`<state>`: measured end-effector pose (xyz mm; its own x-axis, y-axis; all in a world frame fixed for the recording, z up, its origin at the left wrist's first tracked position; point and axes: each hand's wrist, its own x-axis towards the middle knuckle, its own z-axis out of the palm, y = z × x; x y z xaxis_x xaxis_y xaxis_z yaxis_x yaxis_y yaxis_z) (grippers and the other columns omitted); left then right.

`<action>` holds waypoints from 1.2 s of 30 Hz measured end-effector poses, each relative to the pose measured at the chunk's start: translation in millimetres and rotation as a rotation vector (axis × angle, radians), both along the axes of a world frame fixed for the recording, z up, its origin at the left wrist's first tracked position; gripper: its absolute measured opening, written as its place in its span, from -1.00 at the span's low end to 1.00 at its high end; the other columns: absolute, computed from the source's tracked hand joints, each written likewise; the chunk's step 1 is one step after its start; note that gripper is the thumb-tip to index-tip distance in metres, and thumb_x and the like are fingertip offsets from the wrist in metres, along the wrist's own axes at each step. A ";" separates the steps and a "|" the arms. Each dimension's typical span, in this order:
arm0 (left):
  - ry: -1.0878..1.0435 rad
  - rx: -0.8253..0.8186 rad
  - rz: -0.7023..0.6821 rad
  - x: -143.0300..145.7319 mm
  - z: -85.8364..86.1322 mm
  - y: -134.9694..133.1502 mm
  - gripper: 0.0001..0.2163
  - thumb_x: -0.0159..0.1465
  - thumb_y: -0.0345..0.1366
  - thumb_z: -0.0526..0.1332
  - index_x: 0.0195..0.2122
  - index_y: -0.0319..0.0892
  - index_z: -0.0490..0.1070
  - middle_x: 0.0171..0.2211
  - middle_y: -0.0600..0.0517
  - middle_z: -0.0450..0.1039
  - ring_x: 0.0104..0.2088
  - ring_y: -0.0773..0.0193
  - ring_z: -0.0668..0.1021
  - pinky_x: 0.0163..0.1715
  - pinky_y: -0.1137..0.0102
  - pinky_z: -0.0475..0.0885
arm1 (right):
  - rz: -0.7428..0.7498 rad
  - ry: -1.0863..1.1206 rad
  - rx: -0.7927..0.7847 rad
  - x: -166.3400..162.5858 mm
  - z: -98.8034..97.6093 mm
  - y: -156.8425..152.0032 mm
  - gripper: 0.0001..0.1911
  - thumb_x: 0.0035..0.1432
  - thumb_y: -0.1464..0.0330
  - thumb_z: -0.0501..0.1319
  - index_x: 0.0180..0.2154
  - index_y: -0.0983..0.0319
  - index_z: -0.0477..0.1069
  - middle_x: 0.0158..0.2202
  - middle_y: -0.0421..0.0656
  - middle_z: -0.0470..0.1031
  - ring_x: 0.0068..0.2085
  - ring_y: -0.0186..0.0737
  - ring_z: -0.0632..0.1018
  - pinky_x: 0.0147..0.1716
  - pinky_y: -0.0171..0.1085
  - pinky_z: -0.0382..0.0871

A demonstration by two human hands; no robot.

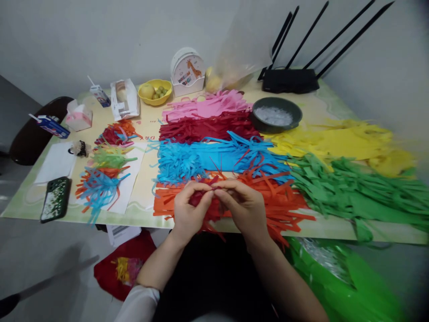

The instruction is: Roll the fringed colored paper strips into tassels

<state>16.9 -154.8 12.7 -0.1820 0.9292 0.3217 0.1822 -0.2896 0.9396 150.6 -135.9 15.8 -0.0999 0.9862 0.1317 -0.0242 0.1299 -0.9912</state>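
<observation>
One phone [56, 199] lies at the counter's [330, 227] front left corner, then several tassels [102, 185] near the left edge. At the front edge's middle, over orange strips [283, 199], left hand [190, 203] and right hand [246, 201] pinch red fringe [211, 214] between fingertips. Rightward, a bowl [277, 126] stands toward the back edge; green strips [365, 190] overhang the front edge.

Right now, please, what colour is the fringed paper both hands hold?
Dark red fringed paper, in head view.
</observation>
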 end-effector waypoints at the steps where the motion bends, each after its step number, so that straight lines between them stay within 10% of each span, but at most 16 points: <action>1: -0.017 -0.015 -0.007 -0.5 -0.2 0.3 -0.97 0.24 -0.37 0.29 -0.35 -0.17 0.51 -0.40 0.06 0.54 -0.35 0.36 0.55 -0.29 0.48 0.42 | 0.012 -0.041 0.019 1.9 2.4 0.8 -0.88 0.12 0.33 0.31 -0.28 0.20 0.57 -0.44 -0.21 0.56 -0.59 -0.41 0.42 -0.63 -0.39 0.30; 21: -0.586 -0.181 -0.162 -10.5 -7.9 5.3 -0.78 0.11 -0.23 0.41 -0.48 -0.18 0.38 -0.48 0.08 0.51 -0.40 0.34 0.56 -0.29 0.42 0.45 | -0.033 -0.404 0.311 3.6 37.2 11.9 -0.88 0.25 0.34 0.18 -0.36 0.18 0.43 -0.46 -0.20 0.42 -0.47 -0.31 0.47 -0.52 -0.33 0.32; 31: -0.425 -0.352 -0.252 -46.2 -5.2 -12.8 -0.67 0.06 -0.05 0.41 -0.29 -0.17 0.48 -0.38 -0.02 0.56 -0.40 0.25 0.58 -0.38 0.40 0.45 | 0.089 -0.406 0.458 -8.6 47.1 7.0 -0.91 0.25 0.41 0.19 -0.25 0.14 0.47 -0.41 -0.20 0.47 -0.41 -0.29 0.50 -0.40 -0.29 0.39; 34: -0.014 -0.365 0.050 -119.1 15.4 -54.7 -0.74 0.08 -0.09 0.38 -0.36 -0.19 0.53 -0.38 -0.05 0.58 -0.39 0.20 0.58 -0.37 0.36 0.46 | 0.244 -0.297 0.380 -0.9 36.9 -0.2 -0.65 0.26 0.38 0.21 0.08 0.04 0.39 -0.24 -0.18 0.51 -0.40 -0.31 0.52 -0.39 -0.28 0.44; 36: 0.315 -0.274 0.574 -173.3 36.6 -92.4 -0.79 0.15 -0.15 0.32 -0.29 -0.17 0.54 -0.36 -0.02 0.57 -0.39 0.20 0.55 -0.30 0.29 0.46 | 0.265 -0.235 0.325 5.1 26.6 -1.8 -0.58 0.28 0.36 0.20 0.15 0.00 0.32 -0.18 -0.16 0.50 -0.43 -0.33 0.51 -0.44 -0.30 0.45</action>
